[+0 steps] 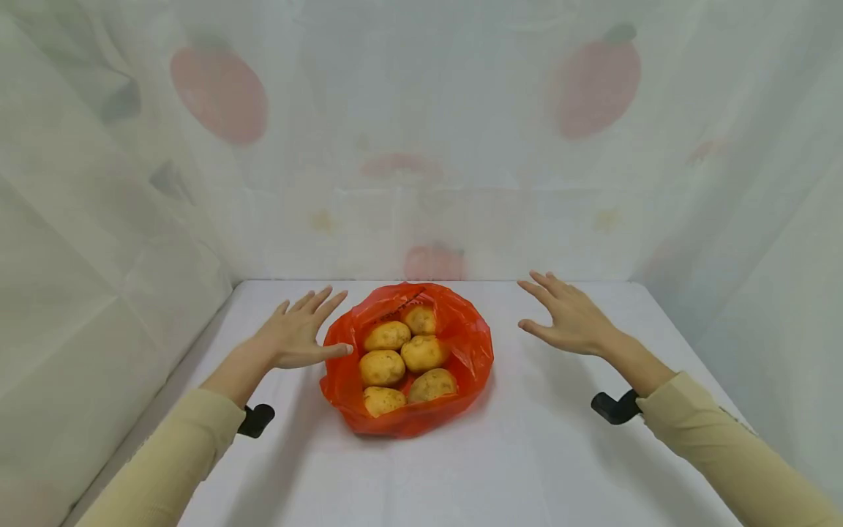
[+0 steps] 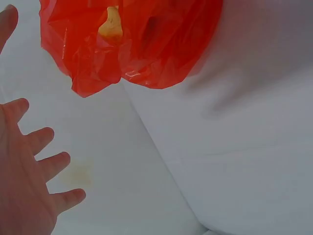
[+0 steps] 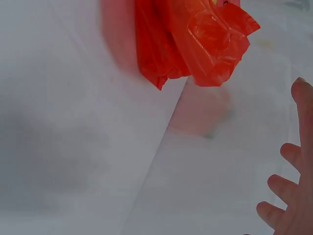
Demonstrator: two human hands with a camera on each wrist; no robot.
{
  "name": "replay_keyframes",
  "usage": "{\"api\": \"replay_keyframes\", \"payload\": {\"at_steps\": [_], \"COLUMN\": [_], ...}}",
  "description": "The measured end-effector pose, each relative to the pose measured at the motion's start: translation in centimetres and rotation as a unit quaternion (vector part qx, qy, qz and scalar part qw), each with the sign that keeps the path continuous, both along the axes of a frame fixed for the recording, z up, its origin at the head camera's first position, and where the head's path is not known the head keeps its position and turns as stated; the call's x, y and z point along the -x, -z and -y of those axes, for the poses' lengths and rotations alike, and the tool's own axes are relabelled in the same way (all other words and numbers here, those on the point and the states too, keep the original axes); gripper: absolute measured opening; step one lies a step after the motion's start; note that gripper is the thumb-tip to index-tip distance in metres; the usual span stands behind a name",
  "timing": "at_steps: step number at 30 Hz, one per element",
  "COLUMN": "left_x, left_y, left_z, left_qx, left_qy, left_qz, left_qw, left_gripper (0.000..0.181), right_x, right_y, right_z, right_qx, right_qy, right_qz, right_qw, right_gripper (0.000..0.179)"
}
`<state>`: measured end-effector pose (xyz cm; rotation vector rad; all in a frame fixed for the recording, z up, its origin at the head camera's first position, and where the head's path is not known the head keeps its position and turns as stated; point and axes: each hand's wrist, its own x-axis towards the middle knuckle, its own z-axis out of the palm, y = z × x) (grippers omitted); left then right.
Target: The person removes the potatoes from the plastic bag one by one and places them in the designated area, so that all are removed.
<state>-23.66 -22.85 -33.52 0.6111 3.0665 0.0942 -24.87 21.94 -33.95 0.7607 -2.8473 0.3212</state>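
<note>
red plastic bag (image 1: 402,424) standing open on a counter (image 1: 461,479) with a white covering, near the middle of the head view. its crumpled mouth faces up, with dark lettering on the inside of the far wall. six yellow-brown potatoes (image 1: 424,353) are visible inside, packed close together in two uneven columns.

a person's two bare hands are held out on either side of the bag. the left hand (image 1: 296,333) hovers just beside it, palm down, fingers spread and thumb stretched toward the bag; in the head view the thumb overlaps the rim, while the left wrist view shows a gap between hand and plastic. the right hand (image 1: 566,318) hangs over the right side, farther from the bag, its fingers spread and holding nothing, thumb held apart.

both arms wear pale yellow sleeves (image 1: 718,446), and a black device (image 1: 615,408) shows at each wrist. behind the counter hangs a whitish curtain (image 1: 421,88) printed with faded red fruit shapes (image 1: 220,91).
</note>
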Motion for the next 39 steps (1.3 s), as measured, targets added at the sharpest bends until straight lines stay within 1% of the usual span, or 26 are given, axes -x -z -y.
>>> {"api": "replay_keyframes", "payload": {"at_steps": [3, 8, 13, 17, 24, 27, 31, 35, 39], "left_x": [0.0, -0.2, -0.2, -0.1, -0.2, -0.4, -0.6, -0.9, -1.1], "left_y": [0.5, 1.5, 2.6, 3.2, 3.7, 3.9, 4.1, 4.3, 4.4], "left_z": [0.1, 0.2, 0.5, 0.5, 0.4, 0.3, 0.0, -0.5, -0.9], "left_qx": [-0.015, -0.048, -0.084, -0.111, -0.165, -0.18, -0.189, -0.193, -0.199], "left_qy": [0.001, 0.0, -0.023, -0.037, -0.038, -0.037, -0.03, -0.023, -0.028], "left_qz": [-0.005, -0.004, 0.013, 0.031, 0.067, 0.084, 0.107, 0.119, 0.128], "left_qw": [0.9999, 0.9989, 0.9961, 0.9926, 0.9834, 0.9793, 0.9758, 0.9738, 0.9712], "left_gripper": [0.097, 0.096, 0.092, 0.091, 0.09, 0.09, 0.091, 0.091, 0.092], "right_x": [-0.1, -0.4, -0.7, -0.9, -0.9, -0.9, -0.8, -0.9, -0.9], "right_y": [0.1, 0.1, -0.1, -0.1, -0.2, -0.2, 0.0, 0.2, 0.6], "right_z": [0.4, 1.1, 1.8, 2.4, 3.4, 3.7, 4.1, 4.6, 5.3], "right_qx": [0.014, 0.035, 0.051, 0.062, 0.085, 0.092, 0.101, 0.111, 0.12], "right_qy": [-0.008, -0.017, -0.031, -0.042, -0.055, -0.059, -0.06, -0.066, -0.079], "right_qz": [-0.018, -0.034, -0.043, -0.044, -0.052, -0.057, -0.05, -0.043, -0.043], "right_qw": [0.9997, 0.9987, 0.9973, 0.9962, 0.9935, 0.9924, 0.9918, 0.9907, 0.9888], "right_gripper": [0.068, 0.066, 0.063, 0.063, 0.063, 0.063, 0.062, 0.061, 0.06]}}
